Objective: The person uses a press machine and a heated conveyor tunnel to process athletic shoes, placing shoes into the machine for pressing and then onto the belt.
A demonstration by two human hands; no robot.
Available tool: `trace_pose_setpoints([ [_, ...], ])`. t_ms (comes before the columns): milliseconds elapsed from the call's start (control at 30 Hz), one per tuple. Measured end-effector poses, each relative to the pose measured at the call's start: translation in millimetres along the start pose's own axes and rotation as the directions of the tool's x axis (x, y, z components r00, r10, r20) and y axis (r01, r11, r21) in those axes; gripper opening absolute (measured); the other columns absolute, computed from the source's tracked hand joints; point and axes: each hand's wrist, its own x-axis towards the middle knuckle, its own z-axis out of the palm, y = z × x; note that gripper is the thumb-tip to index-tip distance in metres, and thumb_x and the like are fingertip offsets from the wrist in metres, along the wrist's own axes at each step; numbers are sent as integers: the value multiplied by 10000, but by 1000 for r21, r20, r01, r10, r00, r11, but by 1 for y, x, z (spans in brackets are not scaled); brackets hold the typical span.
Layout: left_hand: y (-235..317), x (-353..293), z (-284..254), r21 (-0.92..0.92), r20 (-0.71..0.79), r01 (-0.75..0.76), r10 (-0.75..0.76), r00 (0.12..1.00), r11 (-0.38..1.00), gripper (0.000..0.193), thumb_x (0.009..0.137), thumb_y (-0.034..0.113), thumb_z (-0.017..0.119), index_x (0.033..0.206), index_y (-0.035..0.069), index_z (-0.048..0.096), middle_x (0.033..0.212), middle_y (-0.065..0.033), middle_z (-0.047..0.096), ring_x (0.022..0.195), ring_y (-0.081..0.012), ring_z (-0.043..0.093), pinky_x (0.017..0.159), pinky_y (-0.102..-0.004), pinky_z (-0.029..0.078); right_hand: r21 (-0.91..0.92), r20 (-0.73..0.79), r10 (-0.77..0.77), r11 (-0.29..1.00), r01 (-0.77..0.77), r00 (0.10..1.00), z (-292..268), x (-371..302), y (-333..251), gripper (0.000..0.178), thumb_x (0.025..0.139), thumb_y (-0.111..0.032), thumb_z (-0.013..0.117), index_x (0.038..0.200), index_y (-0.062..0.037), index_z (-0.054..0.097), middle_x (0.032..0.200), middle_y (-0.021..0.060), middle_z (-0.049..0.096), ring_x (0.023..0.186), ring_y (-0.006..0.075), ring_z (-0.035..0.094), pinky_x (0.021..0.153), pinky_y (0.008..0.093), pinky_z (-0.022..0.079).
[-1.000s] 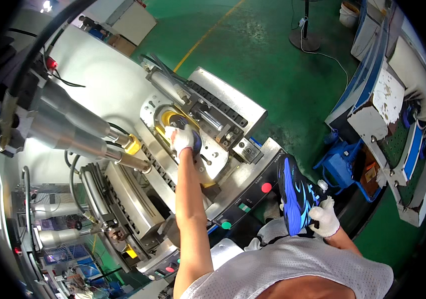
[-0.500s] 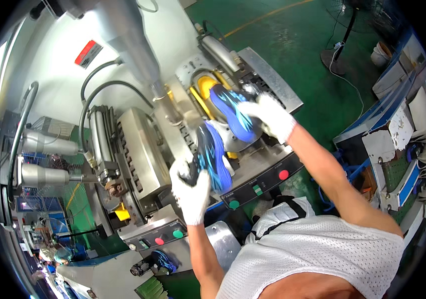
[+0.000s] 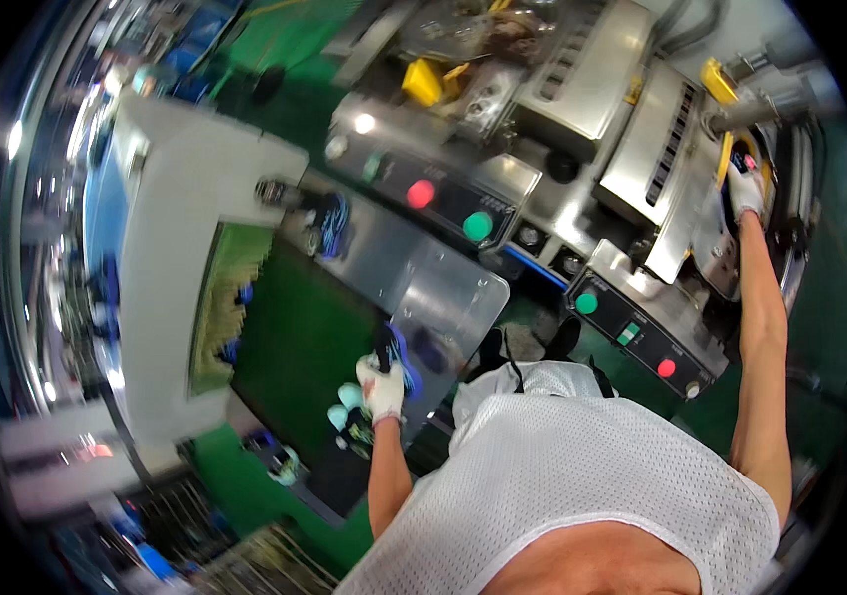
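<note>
Left hand [image 3: 382, 389], gloved, grip closed on a blue shoe [image 3: 402, 355] above the green conveyor belt [image 3: 295, 347]; right hand [image 3: 744, 188], upper right, reaches into the press machine [image 3: 662, 169], grip state indiscernible

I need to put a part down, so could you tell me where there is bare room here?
The clear plastic plate beside the left hand is mostly bare, as is the green belt left of it. Around the right hand the machine is crowded with housings and buttons.
</note>
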Motion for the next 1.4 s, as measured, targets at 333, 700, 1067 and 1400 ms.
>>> trace_pose_setpoints([
  [333, -79, -4, 89, -205, -89, 75, -95, 992, 976, 650, 815, 277, 804, 1375, 79, 540, 1379, -209, 568, 1255, -405, 574, 1052, -484, 465, -52, -95, -580, 815, 578, 809, -5, -299, -156, 819, 895, -370, 748, 1527, 23, 407, 1606, 253, 380, 1445, 367, 454, 1150, 428, 404],
  [700, -165, 177, 8, -368, -57, -285, 284, 957, 885, 534, 936, 262, 713, 1373, 0, 550, 1357, -238, 597, 1304, -413, 546, 1104, -496, 443, -438, 366, -384, 733, 521, 848, 70, -455, -184, 977, 825, -211, 792, 1623, -26, 259, 1694, 240, 224, 1551, 407, 276, 1236, 464, 295],
  [1067, -267, 596, -128, 198, 20, 160, -167, 986, 967, 656, 987, 556, 519, 1417, 66, 586, 1452, -243, 578, 1361, -419, 527, 1044, -587, 443, -779, 485, 422, 607, 159, 766, 42, -594, -154, 936, 820, -457, 779, 1556, -14, 407, 1559, 241, 478, 1447, 385, 462, 1194, 505, 354],
  [1400, -294, 505, -62, 201, -88, -188, 209, 974, 961, 567, 799, 526, 814, 1038, 33, 667, 1014, -206, 721, 958, -412, 695, 854, -525, 529, -678, 649, 369, 678, 284, 665, 99, -606, -221, 822, 877, -527, 723, 1532, -90, 488, 1529, 217, 530, 1396, 382, 519, 1155, 450, 414],
])
